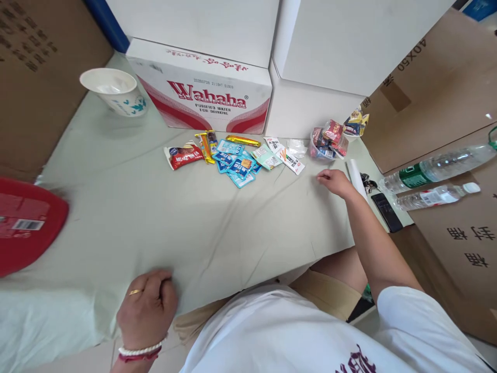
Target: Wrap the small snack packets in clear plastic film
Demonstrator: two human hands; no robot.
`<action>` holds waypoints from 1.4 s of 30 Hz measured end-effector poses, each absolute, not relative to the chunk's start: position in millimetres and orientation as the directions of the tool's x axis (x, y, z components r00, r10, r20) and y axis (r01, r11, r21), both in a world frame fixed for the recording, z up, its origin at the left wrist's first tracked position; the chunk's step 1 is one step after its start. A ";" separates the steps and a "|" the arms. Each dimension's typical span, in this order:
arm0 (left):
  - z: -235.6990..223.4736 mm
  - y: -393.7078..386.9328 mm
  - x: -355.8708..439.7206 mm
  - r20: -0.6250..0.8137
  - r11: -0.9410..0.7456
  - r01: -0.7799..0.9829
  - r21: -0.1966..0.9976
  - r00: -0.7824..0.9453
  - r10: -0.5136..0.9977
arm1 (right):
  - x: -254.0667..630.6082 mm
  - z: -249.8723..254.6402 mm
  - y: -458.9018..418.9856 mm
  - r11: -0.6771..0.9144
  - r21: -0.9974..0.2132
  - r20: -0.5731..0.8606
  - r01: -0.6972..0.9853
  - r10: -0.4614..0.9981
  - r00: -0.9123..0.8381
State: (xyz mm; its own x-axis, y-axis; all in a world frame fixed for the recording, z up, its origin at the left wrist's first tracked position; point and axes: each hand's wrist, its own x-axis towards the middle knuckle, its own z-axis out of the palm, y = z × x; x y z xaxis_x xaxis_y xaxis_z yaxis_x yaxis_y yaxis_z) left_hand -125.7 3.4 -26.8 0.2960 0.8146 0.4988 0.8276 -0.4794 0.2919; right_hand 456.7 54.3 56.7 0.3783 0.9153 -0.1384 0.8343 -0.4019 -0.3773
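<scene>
My left hand (149,305) rests at the table's front edge with its fingers curled in, and nothing shows in it. Further to the right, my right hand (334,182) is over the tabletop, its fingers drawn together with no object visible between them. Just beyond it stands a clear bowl (315,151) heaped with red and dark snack packets (334,133). Left of the bowl lie white snack packets (287,158), a pale green packet (267,156), a pile of blue snack packets (239,165), a yellow-wrapped bar (243,141), orange sticks (205,147) and a red snack bag (184,155).
A Wahaha water carton (217,98) and white boxes line the back. A paper cup (116,93) is at the back left, a red container (31,228) at the left edge. On the right are a phone (387,212), keys (368,182), a white roll (356,178) and plastic bottles (438,197).
</scene>
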 end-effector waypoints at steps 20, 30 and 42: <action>-19.9 0.2 -122.4 0.512 -0.455 0.772 0.444 0.198 0.836 | 385.8 28.6 124.1 -0.360 -0.684 0.241 0.635 0.709 0.662; 24.5 8.2 4.2 -0.346 0.341 0.080 0.937 0.375 0.860 | 199.6 21.2 -32.4 -0.329 -0.901 -0.342 -0.282 0.940 -0.004; 22.3 19.3 26.5 -0.230 0.268 -0.025 0.963 0.443 0.866 | 232.9 28.6 -48.5 -0.241 -0.647 -0.438 -0.723 0.894 0.094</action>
State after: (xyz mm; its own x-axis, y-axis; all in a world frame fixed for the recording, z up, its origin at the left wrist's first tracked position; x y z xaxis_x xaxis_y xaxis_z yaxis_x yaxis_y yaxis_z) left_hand 26.5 19.3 22.3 0.4432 0.8665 -0.2297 -0.0247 0.2679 0.9631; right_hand 232.9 -48.5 28.6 0.0940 0.8943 -0.4375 -0.7235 -0.2405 -0.6471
